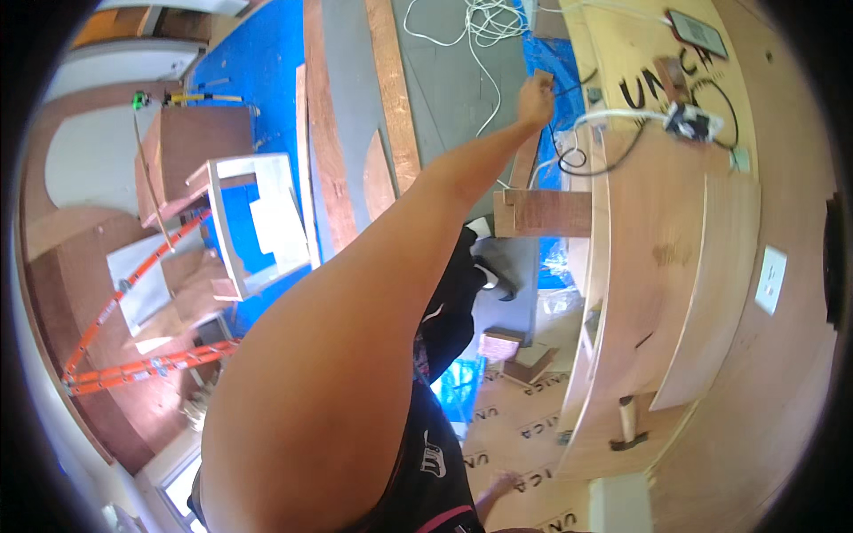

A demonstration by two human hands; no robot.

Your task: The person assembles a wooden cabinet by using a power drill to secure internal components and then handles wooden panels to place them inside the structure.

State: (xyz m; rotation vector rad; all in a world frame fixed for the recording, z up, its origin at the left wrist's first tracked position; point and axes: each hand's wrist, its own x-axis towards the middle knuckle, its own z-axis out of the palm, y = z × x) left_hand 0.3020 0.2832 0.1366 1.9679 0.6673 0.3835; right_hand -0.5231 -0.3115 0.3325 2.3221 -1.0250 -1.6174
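Note:
My left arm stretches far forward across the view. At its end my left hand (536, 101) is closed around a narrow wooden strip (524, 163), whose parts show above and below the fingers. Just nearer to me, a short reddish-brown board (551, 214) lies crosswise against the pale plywood bench (649, 240). A black cable (597, 172) and a white cable (613, 115) run close by the hand. Low in the view, beside my black clothing, my right hand (500, 488) is small and blurred; its fingers cannot be made out.
On the bench are a hammer (629, 423), a power outlet box (693, 123) and a phone (698, 34). Wood offcuts (530, 365) lie on the floor. Long boards (394, 89) and a coiled white cord (489, 19) lie ahead. An orange ladder (151, 369) and white frame (233, 240) stand left.

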